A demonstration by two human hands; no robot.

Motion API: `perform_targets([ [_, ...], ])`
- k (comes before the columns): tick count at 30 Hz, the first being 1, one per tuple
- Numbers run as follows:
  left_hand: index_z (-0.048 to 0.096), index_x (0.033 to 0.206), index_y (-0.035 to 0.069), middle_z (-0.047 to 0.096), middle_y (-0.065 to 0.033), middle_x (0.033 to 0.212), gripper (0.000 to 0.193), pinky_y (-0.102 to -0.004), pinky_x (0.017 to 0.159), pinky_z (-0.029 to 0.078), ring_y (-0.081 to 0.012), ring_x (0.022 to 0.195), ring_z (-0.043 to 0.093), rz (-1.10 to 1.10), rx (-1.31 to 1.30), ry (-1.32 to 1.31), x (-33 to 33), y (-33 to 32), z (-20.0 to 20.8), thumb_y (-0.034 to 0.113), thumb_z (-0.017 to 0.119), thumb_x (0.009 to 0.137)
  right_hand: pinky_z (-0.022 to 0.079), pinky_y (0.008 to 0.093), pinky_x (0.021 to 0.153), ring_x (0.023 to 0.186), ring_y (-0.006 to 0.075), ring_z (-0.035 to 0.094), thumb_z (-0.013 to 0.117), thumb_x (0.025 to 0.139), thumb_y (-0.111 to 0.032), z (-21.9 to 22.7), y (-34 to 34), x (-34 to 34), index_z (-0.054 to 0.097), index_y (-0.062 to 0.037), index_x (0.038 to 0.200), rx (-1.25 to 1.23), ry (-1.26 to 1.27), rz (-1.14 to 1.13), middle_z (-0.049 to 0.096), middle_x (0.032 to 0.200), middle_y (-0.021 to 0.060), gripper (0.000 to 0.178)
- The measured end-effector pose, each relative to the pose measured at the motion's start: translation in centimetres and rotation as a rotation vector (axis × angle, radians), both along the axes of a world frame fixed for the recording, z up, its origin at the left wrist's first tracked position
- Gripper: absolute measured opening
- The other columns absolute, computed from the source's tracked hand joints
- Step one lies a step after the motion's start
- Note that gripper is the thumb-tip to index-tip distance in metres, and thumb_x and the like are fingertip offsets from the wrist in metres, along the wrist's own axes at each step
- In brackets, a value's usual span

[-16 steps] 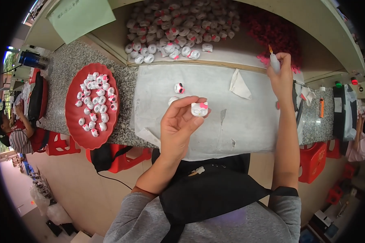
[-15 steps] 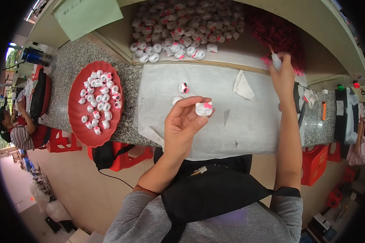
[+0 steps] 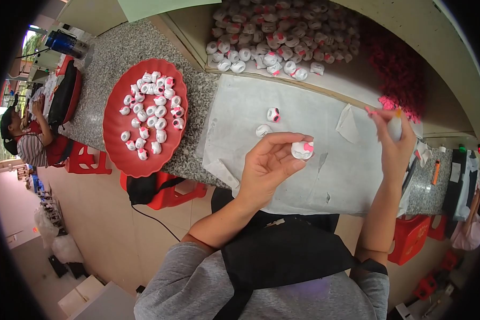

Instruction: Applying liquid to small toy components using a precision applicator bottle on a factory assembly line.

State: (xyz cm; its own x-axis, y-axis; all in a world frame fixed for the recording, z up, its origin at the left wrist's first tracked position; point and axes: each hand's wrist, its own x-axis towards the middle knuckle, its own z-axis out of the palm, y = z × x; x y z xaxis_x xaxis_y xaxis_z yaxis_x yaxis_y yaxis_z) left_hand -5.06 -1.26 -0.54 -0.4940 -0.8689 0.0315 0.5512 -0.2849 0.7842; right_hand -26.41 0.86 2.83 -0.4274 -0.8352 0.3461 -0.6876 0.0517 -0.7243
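A small white cat-head figurine (image 3: pixel 302 150) with a pink bow is pinched between the thumb and fingers of my left hand (image 3: pixel 266 170), above the papered tabletop. My right hand (image 3: pixel 396 144) is raised over the right side of the paper, in front of the shelf. It grips a white squeeze bottle (image 3: pixel 394 128) with an orange-brown tip pointing up. Between its thumb and forefinger is a small pink piece (image 3: pixel 372 111), too small to make out fully. Two more white heads, one with a dark spot (image 3: pixel 273 114) and one plain (image 3: pixel 263 130), lie on the paper beyond my left hand.
A red scalloped tray (image 3: pixel 112 130) of white heads stands at left. Behind the paper, a shelf compartment holds heaped white heads (image 3: pixel 282 37) and pink pieces (image 3: pixel 394 69). A folded white paper (image 3: pixel 347 125) lies near the shelf. An orange knife (image 3: pixel 436 172) lies at far right.
My right hand has come back from the pink heap, now with a pink piece in its fingertips and the bottle still held. My left hand keeps the head; the view has shifted.
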Motion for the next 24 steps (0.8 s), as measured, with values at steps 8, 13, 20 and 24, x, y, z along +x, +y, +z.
perform_targets([
  [8,0.043,0.099,0.001,0.046,-0.0181,0.104,0.030,-0.0333,0.080,0.042,-0.0206,0.094,0.049,-0.006,-0.082,-0.023,-0.2,0.2,0.2,-0.005,0.053,0.070,0.032,0.0169,0.045,0.051,0.0065,0.043,0.059,0.065,0.004,-0.1,4.0,5.6,0.053,0.0017,0.071,-0.028,-0.887,0.223,0.054,0.069,0.0063,0.009],
  [13,0.043,0.099,0.000,0.044,-0.0188,0.105,0.031,-0.0304,0.078,0.042,-0.0207,0.095,0.047,0.039,-0.279,-0.127,-0.3,0.6,0.1,-0.007,0.051,0.071,0.038,0.0217,0.059,0.066,0.0111,0.049,0.061,0.063,0.004,0.4,4.4,7.5,0.054,0.0002,0.069,0.035,-0.982,0.312,0.054,0.070,0.0064,0.010],
  [20,0.046,0.098,-0.003,0.044,-0.0183,0.105,0.028,-0.0282,0.076,0.042,-0.0222,0.098,0.045,0.095,-0.572,-0.323,0.0,0.8,0.2,-0.008,0.050,0.071,0.038,0.0215,0.059,0.066,0.0102,0.049,0.061,0.064,0.003,0.3,4.0,8.3,0.054,0.0001,0.070,0.025,-1.005,0.288,0.054,0.070,0.0055,0.010],
  [24,0.046,0.098,-0.002,0.044,-0.0185,0.105,0.028,-0.0286,0.076,0.042,-0.0225,0.099,0.045,0.104,-0.565,-0.304,0.0,1.0,0.2,-0.009,0.050,0.070,0.037,0.0208,0.059,0.065,0.0098,0.048,0.060,0.065,0.003,0.0,3.9,8.6,0.053,0.0000,0.070,0.010,-1.003,0.264,0.053,0.070,0.0050,0.010],
])
